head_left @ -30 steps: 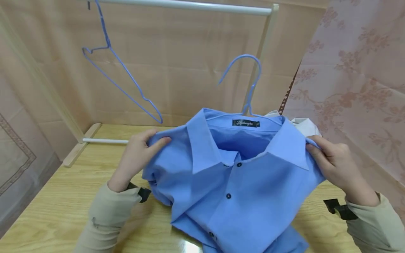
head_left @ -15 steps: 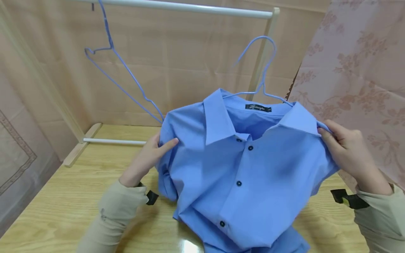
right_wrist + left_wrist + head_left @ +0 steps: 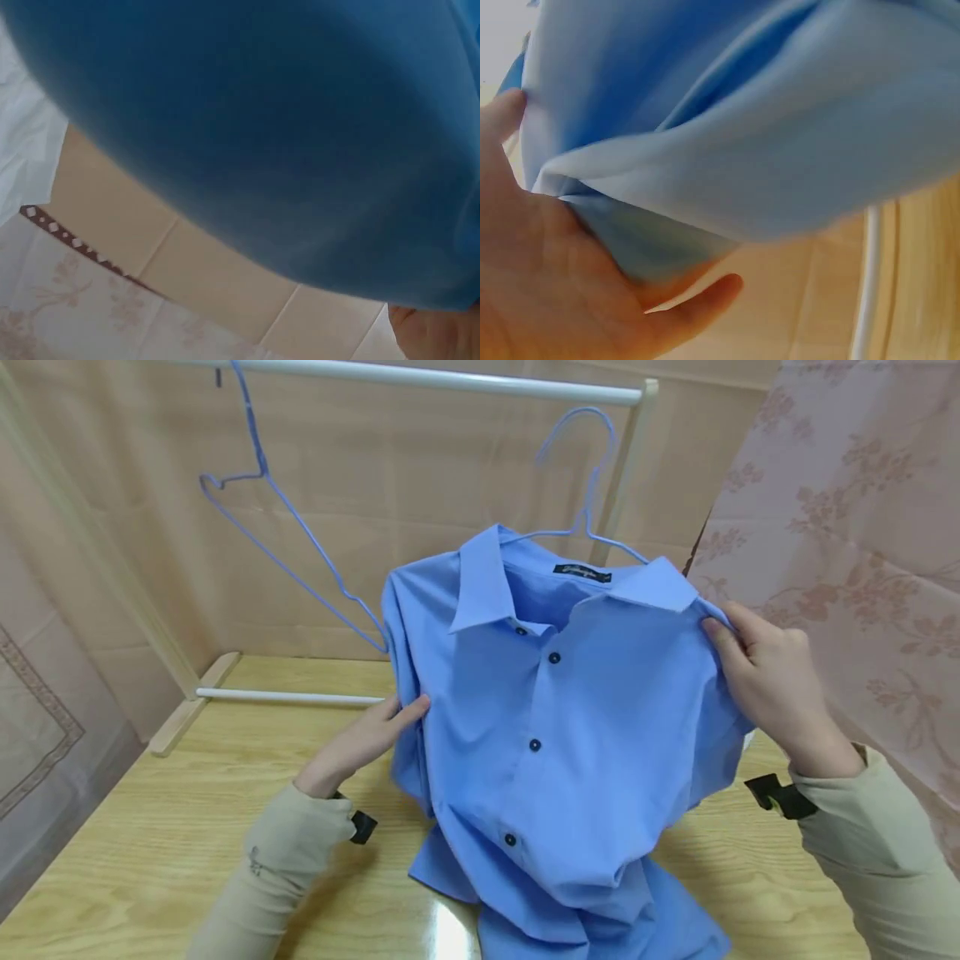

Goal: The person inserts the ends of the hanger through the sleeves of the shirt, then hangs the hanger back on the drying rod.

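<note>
A blue button-up shirt [image 3: 600,693] is held up in front of me, its lower part bunched over the table. A blue wire hanger [image 3: 588,502] sits inside its collar, with the hook rising free above the neck. My right hand [image 3: 776,681] pinches the shirt's shoulder at the hanger's end; in the right wrist view cloth hides most of that hand. My left hand [image 3: 367,735] touches the side of the shirt by the sleeve, thumb in front and other fingers behind. In the left wrist view its fingers look fairly straight along the cloth [image 3: 705,172].
A second blue wire hanger [image 3: 300,527] hangs at the left from the white rod [image 3: 450,377] of a rack. The rack's lower bar [image 3: 285,696] and wooden foot [image 3: 183,714] stand on the wooden table [image 3: 112,852]. White cloth [image 3: 26,142] shows in the right wrist view.
The shirt and hanger have risen, first rightward, then back left, with the right hand. The left hand has shifted right and now lies lower on the shirt's side, below the shoulder it held.
</note>
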Motion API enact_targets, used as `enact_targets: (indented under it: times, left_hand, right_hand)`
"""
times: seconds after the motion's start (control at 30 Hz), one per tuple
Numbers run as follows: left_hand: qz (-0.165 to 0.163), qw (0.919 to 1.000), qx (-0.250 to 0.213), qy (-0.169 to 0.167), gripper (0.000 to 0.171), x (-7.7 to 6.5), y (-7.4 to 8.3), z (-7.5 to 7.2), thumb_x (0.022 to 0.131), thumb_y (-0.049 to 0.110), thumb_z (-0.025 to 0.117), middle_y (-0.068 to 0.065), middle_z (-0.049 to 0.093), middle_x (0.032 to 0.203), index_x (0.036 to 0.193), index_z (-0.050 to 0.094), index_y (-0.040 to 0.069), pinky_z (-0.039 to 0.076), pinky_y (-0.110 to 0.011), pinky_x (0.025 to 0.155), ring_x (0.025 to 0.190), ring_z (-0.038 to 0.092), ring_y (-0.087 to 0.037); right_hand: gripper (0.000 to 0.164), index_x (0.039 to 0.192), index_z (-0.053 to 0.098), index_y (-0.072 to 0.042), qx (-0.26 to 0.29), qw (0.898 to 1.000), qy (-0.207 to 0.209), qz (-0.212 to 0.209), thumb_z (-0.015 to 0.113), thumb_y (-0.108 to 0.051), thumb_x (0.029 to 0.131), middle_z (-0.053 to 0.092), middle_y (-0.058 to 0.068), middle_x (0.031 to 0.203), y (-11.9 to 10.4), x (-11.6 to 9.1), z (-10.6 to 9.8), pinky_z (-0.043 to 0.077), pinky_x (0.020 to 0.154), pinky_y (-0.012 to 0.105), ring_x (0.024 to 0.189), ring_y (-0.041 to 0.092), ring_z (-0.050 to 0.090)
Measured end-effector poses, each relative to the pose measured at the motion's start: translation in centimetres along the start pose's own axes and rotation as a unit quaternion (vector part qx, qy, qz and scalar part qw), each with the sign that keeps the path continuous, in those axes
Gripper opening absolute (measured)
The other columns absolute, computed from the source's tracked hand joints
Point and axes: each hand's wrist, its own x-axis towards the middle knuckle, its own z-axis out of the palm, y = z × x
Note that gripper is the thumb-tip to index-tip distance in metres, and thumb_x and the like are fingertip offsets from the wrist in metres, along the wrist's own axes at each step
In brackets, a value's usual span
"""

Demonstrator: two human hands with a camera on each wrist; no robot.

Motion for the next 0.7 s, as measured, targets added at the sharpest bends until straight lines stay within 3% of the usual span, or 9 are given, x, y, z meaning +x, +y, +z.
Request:
enact_targets:
  times: [0.07, 0.17, 0.33, 0.5, 0.7]
  left_hand:
    - [-0.003, 1.0000, 0.000, -0.007, 0.077, 0.2, -0.1, 0.3, 0.091, 0.056, 0.037, -0.009, 0.013, 0.151, 0.147, 0.002, 0.017, 0.020, -0.046, 0.108, 0.137, 0.018, -0.025]
    - [0.020, 0.9995, -0.021, -0.007, 0.084, 0.7, -0.3, 0.8, 0.090, 0.050, 0.045, -0.005, 0.004, 0.152, 0.145, -0.011, 0.021, 0.017, -0.045, 0.110, 0.138, 0.012, -0.022]
    - [0.052, 0.9970, -0.048, 0.030, 0.096, 1.1, -0.7, 1.3, 0.087, 0.038, 0.058, -0.006, 0.003, 0.150, 0.143, -0.018, 0.023, 0.014, -0.046, 0.110, 0.137, 0.010, -0.022]
    - [0.042, 0.9934, -0.061, 0.087, 0.099, 1.2, -1.3, 1.0, 0.087, 0.035, 0.059, -0.009, 0.000, 0.151, 0.142, -0.022, 0.021, 0.009, -0.046, 0.111, 0.138, 0.006, -0.023]
    - [0.016, 0.9907, -0.058, 0.122, 0.092, 1.5, -1.4, 0.4, 0.091, 0.039, 0.049, -0.011, -0.014, 0.150, 0.140, -0.025, 0.014, 0.003, -0.044, 0.112, 0.139, -0.005, -0.023]
  right_hand:
    - [0.024, 0.090, 0.058, -0.008, -0.001, 1.000, 0.015, -0.005, 0.047, -0.028, 0.095, 0.035, 0.004, 0.051, -0.7, 0.5, 0.3, 0.026, 0.044, 0.027, 0.045, 0.017, 0.033]
    - [0.025, 0.083, 0.054, -0.005, 0.005, 0.999, 0.041, -0.014, 0.046, -0.026, 0.095, 0.035, 0.006, 0.051, -1.9, 1.2, 1.0, 0.026, 0.042, 0.027, 0.043, 0.019, 0.034]
    - [0.028, 0.090, 0.057, -0.001, 0.033, 0.996, 0.077, -0.033, 0.044, -0.025, 0.096, 0.049, 0.015, 0.057, -4.0, 2.5, 2.4, 0.034, 0.043, 0.032, 0.044, 0.025, 0.044]
    - [0.030, 0.095, 0.060, -0.002, 0.054, 0.992, 0.100, -0.047, 0.044, -0.027, 0.096, 0.056, 0.018, 0.063, -5.8, 4.0, 4.2, 0.037, 0.048, 0.039, 0.049, 0.032, 0.050]
    - [0.031, 0.096, 0.059, -0.003, 0.064, 0.992, 0.104, -0.036, 0.042, -0.029, 0.097, 0.057, 0.020, 0.066, -7.5, 5.6, 5.4, 0.039, 0.051, 0.043, 0.054, 0.036, 0.051]
